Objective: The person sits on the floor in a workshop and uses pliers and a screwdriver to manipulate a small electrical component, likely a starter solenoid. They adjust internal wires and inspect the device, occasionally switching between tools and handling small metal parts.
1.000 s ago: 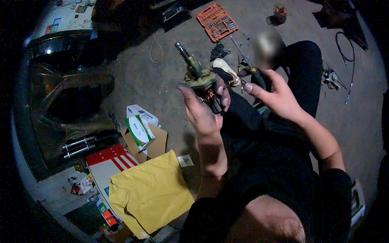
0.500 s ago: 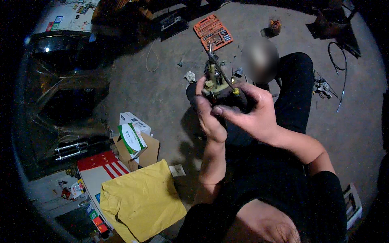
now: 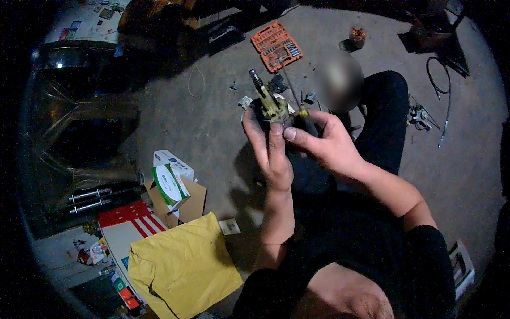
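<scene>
Between the fingers and thumb of my left hand is a greasy, pale yellowish mechanical part. A dark ridged shaft sticks out of it toward the upper left. My right hand is closed round a screwdriver; its handle has a yellow end, and the long thin blade points away from me. The right thumb rests beside the lower edge of the part. The blade stands to the right of the part and seems apart from it. Much of the screwdriver's handle is hidden by my fingers.
An orange socket-set case lies open ahead, with small parts on the floor nearer me. A jar, a black cable and a metal assembly are to the right. Leftward are an open carton and a yellow cloth.
The part has turned so that its shaft leans left. The screwdriver blade, earlier crossing over the part, now stands to its right. My left thumb has moved up against the part.
</scene>
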`<state>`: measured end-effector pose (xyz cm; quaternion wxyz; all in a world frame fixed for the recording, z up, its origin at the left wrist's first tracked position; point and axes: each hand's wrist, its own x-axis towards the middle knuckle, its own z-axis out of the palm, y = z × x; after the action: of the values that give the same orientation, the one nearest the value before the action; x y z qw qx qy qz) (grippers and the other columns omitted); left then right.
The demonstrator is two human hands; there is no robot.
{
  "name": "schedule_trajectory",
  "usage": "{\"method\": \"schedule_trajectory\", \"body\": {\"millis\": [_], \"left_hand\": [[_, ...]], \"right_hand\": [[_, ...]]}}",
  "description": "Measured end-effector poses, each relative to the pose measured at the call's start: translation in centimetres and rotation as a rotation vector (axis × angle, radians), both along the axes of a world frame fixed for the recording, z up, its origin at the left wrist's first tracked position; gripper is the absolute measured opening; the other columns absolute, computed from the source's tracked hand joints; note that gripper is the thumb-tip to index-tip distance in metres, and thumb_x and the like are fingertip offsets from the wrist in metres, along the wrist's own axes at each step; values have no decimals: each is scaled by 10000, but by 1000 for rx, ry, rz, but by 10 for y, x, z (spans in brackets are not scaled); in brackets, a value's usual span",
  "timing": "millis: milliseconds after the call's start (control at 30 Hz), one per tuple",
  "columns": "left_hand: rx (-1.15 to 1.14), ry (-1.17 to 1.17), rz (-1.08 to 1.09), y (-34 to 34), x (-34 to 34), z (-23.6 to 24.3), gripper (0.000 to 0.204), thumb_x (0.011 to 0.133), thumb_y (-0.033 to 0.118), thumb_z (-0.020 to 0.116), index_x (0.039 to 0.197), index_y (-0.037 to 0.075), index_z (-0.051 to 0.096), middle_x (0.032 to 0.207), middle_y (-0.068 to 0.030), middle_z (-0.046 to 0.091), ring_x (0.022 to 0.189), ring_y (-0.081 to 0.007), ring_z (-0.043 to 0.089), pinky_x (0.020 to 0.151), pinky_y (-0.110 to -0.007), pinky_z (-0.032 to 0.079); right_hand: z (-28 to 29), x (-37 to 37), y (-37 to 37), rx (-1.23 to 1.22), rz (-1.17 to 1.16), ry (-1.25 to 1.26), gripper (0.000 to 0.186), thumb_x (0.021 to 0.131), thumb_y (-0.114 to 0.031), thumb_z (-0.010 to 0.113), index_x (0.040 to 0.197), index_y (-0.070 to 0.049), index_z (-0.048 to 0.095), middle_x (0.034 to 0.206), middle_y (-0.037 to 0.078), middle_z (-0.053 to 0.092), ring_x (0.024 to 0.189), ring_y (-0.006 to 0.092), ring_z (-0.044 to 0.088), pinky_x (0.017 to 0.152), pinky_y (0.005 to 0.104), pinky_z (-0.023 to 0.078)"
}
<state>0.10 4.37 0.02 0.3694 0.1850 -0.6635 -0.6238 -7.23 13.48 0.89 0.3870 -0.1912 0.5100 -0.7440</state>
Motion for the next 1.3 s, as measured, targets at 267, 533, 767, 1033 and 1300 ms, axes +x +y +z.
{"method": "schedule_trajectory", "body": {"millis": [267, 533, 767, 1033, 1300], "left_hand": [[147, 32, 44, 2, 5, 0, 504, 909, 236, 525, 1313, 15, 321, 1232, -100, 450, 1094, -199, 464, 925, -323, 371], [57, 27, 32, 2, 0, -10, 473, 939, 246, 440, 1324, 20, 287, 1209, -109, 433, 1092, -191, 437, 932, -335, 357], [-53, 57, 375, -6, -26, -40, 476, 863, 321, 480, 1258, 61, 426, 1147, -120, 512, 1022, -239, 520, 887, -365, 425], [-667, -405, 362, -2, -9, 11, 488, 816, 272, 585, 1252, 84, 471, 1089, -183, 511, 963, -325, 538, 830, -404, 450], [-328, -101, 192, -30, 0, -23, 451, 915, 300, 370, 1246, 17, 489, 1246, -211, 481, 943, -298, 551, 842, -371, 446]], "right_hand": [[13, -4, 8, 41, 116, -153, 316, 792, -197, 681, 984, 43, 609, 872, 49, 643, 745, 95, 569, 674, 249, 466], [12, 7, 0, 13, -54, 216, 277, 775, -200, 663, 927, 28, 624, 770, 106, 644, 690, 133, 582, 652, 297, 470], [13, 18, -2, 77, -157, 666, 241, 678, -95, 687, 863, 15, 580, 732, 158, 587, 675, 265, 613, 613, 316, 470], [19, 16, -7, 166, -129, 795, 295, 637, -90, 706, 871, 11, 558, 765, 197, 575, 718, 385, 585, 597, 373, 474], [13, 16, -1, 2, -13, 711, 335, 788, -153, 632, 1037, 15, 484, 811, 211, 585, 749, 398, 589, 631, 399, 471]]}}
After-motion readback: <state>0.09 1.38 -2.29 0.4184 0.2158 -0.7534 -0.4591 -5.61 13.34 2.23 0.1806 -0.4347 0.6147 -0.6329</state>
